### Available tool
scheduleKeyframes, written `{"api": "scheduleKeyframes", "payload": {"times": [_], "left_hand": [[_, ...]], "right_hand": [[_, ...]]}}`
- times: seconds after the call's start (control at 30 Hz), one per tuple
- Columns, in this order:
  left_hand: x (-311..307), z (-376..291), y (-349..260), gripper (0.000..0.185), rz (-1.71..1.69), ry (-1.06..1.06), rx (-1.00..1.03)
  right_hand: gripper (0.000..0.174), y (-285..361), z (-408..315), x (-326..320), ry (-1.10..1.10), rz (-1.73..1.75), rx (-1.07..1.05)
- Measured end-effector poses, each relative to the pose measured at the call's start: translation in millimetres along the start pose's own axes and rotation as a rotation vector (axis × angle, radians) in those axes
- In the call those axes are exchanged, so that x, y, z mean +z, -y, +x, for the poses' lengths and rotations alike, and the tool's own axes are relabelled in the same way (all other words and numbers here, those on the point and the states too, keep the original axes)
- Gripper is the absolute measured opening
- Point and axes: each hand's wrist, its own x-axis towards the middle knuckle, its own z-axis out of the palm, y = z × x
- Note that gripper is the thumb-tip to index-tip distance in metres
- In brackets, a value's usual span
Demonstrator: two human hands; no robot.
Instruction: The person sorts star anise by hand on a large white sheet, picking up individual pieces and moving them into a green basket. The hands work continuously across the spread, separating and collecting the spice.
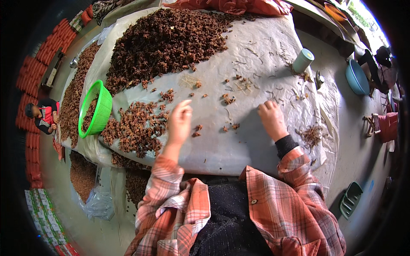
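My left hand is over the plastic-covered table, just right of a loose spread of star anise; its fingers are bent and blurred, and I cannot tell whether anything is between them. My right hand rests low over the sheet with its fingers curled down; what lies under the fingertips is hidden. Between the hands lie scattered star anise pieces and thin stems. A large heap of darker star anise covers the far left of the table. Beside the spread, a green plastic basket stands tilted with star anise inside.
A pale green cylindrical container stands at the right edge, above a small pile of stems. Another person works at the far left, near stacked red sacks. A blue basin and a green plastic stool are at the right.
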Motion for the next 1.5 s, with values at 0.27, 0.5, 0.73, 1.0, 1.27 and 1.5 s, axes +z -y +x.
{"api": "scheduleKeyframes", "payload": {"times": [0.27,0.5,0.73,1.0,1.27,1.5], "left_hand": [[118.4,67.8,13.9,0.033,0.738,0.14,0.485],[-10.6,63.5,15.2,0.026,1.144,0.263,-0.071],[-6.3,170.4,62.8,0.042,0.767,-0.108,0.332],[1.5,137.4,66.8,0.051,0.642,0.211,0.387],[3.0,85.9,34.1,0.052,0.828,0.145,0.251],[-30.0,38.9,44.1,0.035,0.527,-0.02,0.422]], "right_hand": [[0.022,-10.6,107.2,45.5,-0.339,0.378,0.108],[0.024,-2.6,152.0,51.7,-0.056,0.634,-0.181],[0.045,31.7,268.7,99.3,-0.173,0.605,-0.066],[0.062,40.6,207.0,98.7,-0.015,0.751,-0.323],[0.06,50.4,145.1,66.7,0.018,0.349,-0.132],[0.027,37.8,100.3,30.2,-0.136,0.708,-0.045]]}}
